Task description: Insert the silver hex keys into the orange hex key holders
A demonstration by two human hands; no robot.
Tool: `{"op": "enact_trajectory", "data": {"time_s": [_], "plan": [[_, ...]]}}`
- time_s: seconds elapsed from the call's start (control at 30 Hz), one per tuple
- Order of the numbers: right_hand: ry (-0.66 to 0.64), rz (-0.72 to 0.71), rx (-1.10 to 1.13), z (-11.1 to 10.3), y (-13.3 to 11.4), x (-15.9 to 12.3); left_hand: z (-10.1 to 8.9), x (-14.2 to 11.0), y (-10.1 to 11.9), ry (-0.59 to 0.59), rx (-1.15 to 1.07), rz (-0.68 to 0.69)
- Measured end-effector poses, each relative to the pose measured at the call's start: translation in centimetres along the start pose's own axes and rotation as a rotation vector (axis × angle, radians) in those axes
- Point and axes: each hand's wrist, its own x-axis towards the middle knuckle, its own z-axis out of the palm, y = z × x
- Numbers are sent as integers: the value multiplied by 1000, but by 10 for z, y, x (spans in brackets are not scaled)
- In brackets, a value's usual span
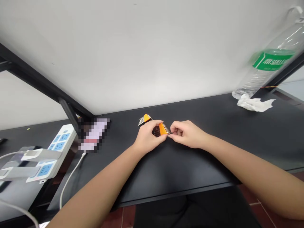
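The left hand is gripping an orange-banded pack, the right hand pinching its end, another bundle lying just beyond.

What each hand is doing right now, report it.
Left hand: closed on the nearer orange-and-dark piece.
Right hand: fingers curled, at that piece's end; whether it grips anything, cannot tell.

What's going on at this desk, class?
A person works with both bare hands over the black desk. The left hand grips a small orange-and-dark ribbed item, while the right hand's fingertips meet at its end. Another orange patch with pale ribs shows just behind; whether it is a separate piece is unclear.
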Motion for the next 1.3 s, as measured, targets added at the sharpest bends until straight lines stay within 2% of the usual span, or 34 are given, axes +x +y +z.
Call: {"op": "enact_trajectory", "data": {"time_s": [0.37, 0.53, 0.67, 0.8, 0.87, 0.97, 1.03, 1.1, 1.3], "plan": [[138, -51, -170, 18, -1, 0, 4, 2, -5, -46, 69, -44], [223, 1, -197, 1, 2, 1, 3, 4, -8, -31, 70, -148], [159, 162, -202, -23, 14, 3, 1, 4, -11, -42, 71, -229], [29, 238, -311, -31, 26, 4, 3, 3, -11, -35, 36, -213], [-17, 196, -413, -28, 26, 3, 3, 3, -10, -32, 24, -190], [56, 78, -481, -20, 18, 2, 4, 2, -7, -21, 32, -161], [92, -20, -376, -13, 10, 2, 4, 1, -5, -23, 61, -146], [67, -94, -238, -5, 4, 3, 4, 0, -2, -37, 94, -135], [61, -99, -149, 10, 1, 7, 4, 1, 5, -88, 143, -105]]}}
